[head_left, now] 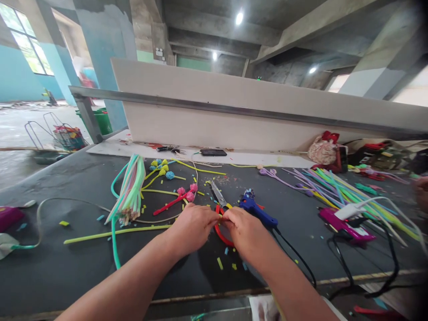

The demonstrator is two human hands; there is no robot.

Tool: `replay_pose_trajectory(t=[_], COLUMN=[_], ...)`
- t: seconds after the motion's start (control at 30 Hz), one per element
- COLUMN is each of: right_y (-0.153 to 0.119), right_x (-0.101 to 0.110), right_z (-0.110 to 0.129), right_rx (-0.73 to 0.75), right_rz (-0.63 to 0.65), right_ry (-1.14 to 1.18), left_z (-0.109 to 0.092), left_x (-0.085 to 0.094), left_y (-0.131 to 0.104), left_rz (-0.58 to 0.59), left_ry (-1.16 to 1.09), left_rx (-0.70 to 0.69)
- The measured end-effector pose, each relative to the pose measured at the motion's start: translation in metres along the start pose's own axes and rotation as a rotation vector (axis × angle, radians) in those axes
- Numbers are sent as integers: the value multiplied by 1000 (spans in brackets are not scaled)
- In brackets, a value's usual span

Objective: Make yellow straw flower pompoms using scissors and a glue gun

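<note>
Small yellow piece (pixel 220 216) pinched between left hand (pixel 194 228) and right hand (pixel 246 229)

The fingertips of both hands are closed together on the small yellow piece, which is held above the near middle of the dark surface (pixel 187 278); its full shape is hidden by the fingers. Scissors (pixel 218 194) are seen just beneath the hands, with the red handles partly covered and the blades pointed away. To their right, a blue glue gun (pixel 257 210) is laid. A bundle of pale fuzzy stems (pixel 129 189) is placed left of the hands, and a long yellow-green stem (pixel 113 233) is stretched out near the left wrist. Pink buds on a red stem (pixel 172 203) are set beyond the left hand. Small yellow and blue scraps (pixel 220 263) are scattered around. At the right, a magenta power strip (pixel 347 226) is fitted with plugs.
</note>
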State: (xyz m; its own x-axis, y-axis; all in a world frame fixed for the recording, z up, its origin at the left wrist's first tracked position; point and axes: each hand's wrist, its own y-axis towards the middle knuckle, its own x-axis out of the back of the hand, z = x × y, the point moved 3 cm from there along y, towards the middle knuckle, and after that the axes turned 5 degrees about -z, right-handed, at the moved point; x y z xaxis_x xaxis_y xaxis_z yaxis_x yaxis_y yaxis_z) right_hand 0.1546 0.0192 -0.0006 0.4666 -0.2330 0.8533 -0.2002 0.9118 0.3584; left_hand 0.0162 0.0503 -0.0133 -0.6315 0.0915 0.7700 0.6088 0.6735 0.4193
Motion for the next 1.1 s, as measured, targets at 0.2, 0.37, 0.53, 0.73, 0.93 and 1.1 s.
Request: replay_pose_trajectory(t=[0.2,0.37,0.53,0.73,0.93,1.1], right_y=[4,2,-1,-1,-1,-1], right_x=[4,3,2,7,9,8], right_z=[-3,-2,-2,3,2,0], right_rx=[-84,-167,-264,-162,22,95], right_rz=[27,9,-48,21,59,43], right_ry=[286,428,494,517,508,451], left_z=[-1,-6,-1,-1,-1,-2], left_x=[10,15,12,11,5,4], left_y=[4,3,-1,-4,-8,-8], left_rz=[83,71,116,209,230,213], left_ry=[-324,-490,-712,-955,-1195,-1201], left_rx=[98,66,327,490,588,628])
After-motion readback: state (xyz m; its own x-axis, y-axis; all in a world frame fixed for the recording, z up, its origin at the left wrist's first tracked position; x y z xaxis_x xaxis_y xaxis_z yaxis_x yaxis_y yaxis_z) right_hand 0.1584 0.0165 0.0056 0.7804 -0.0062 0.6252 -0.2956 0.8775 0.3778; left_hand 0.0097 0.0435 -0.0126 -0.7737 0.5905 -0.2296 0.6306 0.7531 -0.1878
